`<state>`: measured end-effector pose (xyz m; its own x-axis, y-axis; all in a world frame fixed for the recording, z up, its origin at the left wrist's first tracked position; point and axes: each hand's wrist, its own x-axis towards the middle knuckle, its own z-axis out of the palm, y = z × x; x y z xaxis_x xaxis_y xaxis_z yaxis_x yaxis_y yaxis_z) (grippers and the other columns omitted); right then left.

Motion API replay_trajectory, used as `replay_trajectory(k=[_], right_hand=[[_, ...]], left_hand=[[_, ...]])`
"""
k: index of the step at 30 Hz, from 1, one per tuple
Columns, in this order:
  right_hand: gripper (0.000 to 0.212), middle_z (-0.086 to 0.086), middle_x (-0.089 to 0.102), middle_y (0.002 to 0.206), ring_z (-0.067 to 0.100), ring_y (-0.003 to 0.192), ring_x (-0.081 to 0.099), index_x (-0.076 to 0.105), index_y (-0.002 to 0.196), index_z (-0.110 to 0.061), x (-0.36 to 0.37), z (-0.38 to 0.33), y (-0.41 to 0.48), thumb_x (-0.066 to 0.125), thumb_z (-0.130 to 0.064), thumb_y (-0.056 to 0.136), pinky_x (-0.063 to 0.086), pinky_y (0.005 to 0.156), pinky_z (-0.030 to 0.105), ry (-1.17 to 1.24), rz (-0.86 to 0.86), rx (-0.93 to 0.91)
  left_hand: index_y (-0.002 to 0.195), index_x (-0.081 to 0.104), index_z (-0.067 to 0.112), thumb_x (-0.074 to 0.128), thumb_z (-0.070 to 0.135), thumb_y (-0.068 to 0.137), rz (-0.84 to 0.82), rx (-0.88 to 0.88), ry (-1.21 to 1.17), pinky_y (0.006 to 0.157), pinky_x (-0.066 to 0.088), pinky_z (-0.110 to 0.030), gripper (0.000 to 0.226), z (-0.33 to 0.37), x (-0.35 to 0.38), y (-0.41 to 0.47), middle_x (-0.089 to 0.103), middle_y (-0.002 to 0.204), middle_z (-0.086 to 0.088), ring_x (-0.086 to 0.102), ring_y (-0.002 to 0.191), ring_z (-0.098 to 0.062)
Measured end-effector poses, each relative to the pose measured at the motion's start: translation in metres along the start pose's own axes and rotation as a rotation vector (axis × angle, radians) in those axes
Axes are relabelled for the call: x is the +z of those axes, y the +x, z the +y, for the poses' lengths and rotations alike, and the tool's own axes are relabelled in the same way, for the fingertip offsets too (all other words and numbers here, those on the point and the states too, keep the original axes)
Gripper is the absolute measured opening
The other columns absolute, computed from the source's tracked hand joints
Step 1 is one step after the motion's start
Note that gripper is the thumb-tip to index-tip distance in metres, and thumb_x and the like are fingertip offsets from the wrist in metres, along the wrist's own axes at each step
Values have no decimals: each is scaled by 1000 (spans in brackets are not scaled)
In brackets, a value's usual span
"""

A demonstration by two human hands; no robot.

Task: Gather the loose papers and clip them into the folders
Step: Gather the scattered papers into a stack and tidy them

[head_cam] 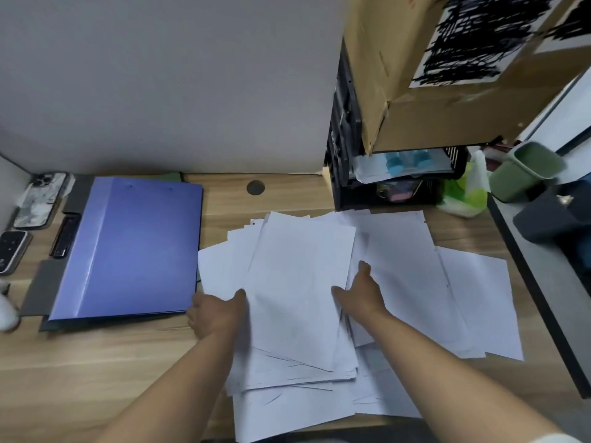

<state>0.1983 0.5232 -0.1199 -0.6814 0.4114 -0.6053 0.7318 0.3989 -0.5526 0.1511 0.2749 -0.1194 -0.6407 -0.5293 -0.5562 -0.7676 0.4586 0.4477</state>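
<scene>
My left hand [217, 314] pinches the paper pile [300, 282] at its edge beside the blue folder [134, 251]; my right hand [361, 295] rests on the far side, fingers [364, 268] spread.

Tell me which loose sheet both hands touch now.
The top sheet in the middle: the left hand is at its left edge, the right hand at its right. The other sheets lie spread around it.

Head cam, wide-angle, sitting high & close, looking fwd & down onto surface [96, 378]. Papers [303, 282] filling centre-bottom, folder [134, 251] lying at left, cardboard box [447, 107] looming top-right, edges bending w/ lens.
</scene>
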Motion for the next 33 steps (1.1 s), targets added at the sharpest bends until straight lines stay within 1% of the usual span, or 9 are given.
replay_trajectory(k=[2, 6, 11, 16, 22, 24, 27, 29, 33], right_hand=[[67, 4, 59, 112, 24, 99, 58, 34, 144, -7, 1, -3, 1, 68, -29, 91, 47, 80, 31, 7, 26, 28], [48, 4, 57, 126, 21, 107, 59, 51, 126, -13, 11, -6, 3, 70, -33, 87, 47, 84, 30, 85, -114, 6], [35, 3, 40, 126, 25, 124, 38, 58, 115, -17, 16, -6, 1, 64, -38, 88, 45, 95, 34, -235, 45, -97], [43, -7, 54, 112, 20, 103, 58, 37, 125, -21, 16, -21, -10, 66, -25, 93, 44, 79, 29, 152, -171, -76], [39, -6, 59, 111, 18, 101, 59, 45, 125, -17, 28, -9, -13, 63, -21, 90, 45, 78, 25, 90, -126, -31], [32, -10, 57, 105, 18, 105, 55, 50, 121, -20, 33, -4, -16, 60, -20, 91, 42, 73, 19, 25, -103, -96], [36, -3, 42, 132, 22, 134, 34, 54, 122, -24, 29, 3, -14, 60, -36, 88, 40, 96, 33, -351, 101, -140], [46, 0, 29, 147, 23, 144, 22, 51, 129, -27, 26, 2, -13, 61, -40, 86, 36, 106, 39, -346, 100, -86], [54, 2, 40, 134, 24, 132, 32, 42, 138, -27, 31, -8, -14, 62, -31, 88, 38, 95, 31, -150, -6, -162]], left_hand=[[135, 47, -5, 78, 37, 83, -22, -45, -21, 96, 49, -46, 73, -3, -6, 6, 55, 137, -23, 54, 125, -39], [97, 63, 5, 75, 33, 90, -180, 11, -77, 71, 43, -30, 32, -9, -7, 6, 69, 97, -9, 58, 74, -22], [110, 59, 15, 83, 36, 82, -226, 109, -91, 90, 56, -41, 43, -12, -12, 2, 71, 111, -7, 66, 101, -32], [133, 40, 17, 82, 28, 85, -314, 151, -214, 90, 47, -37, 65, -9, -13, -7, 60, 114, 1, 58, 102, -26], [105, 71, 13, 84, 26, 84, -521, 55, -355, 66, 59, -30, 28, -8, -21, -5, 79, 98, -6, 75, 85, -25], [109, 73, 13, 85, 23, 84, -586, 71, -382, 74, 63, -35, 30, -11, -19, -4, 81, 101, -7, 78, 89, -27], [116, 71, 14, 80, 21, 88, -631, 111, -338, 68, 62, -31, 30, -13, -21, -1, 81, 104, -5, 78, 91, -26], [122, 68, 15, 78, 21, 90, -698, 118, -324, 76, 63, -35, 34, -15, -19, 2, 81, 106, -4, 78, 95, -26], [126, 68, 11, 82, 21, 87, -762, 18, -401, 98, 57, -53, 43, -21, -12, 6, 79, 113, -9, 76, 102, -32]])
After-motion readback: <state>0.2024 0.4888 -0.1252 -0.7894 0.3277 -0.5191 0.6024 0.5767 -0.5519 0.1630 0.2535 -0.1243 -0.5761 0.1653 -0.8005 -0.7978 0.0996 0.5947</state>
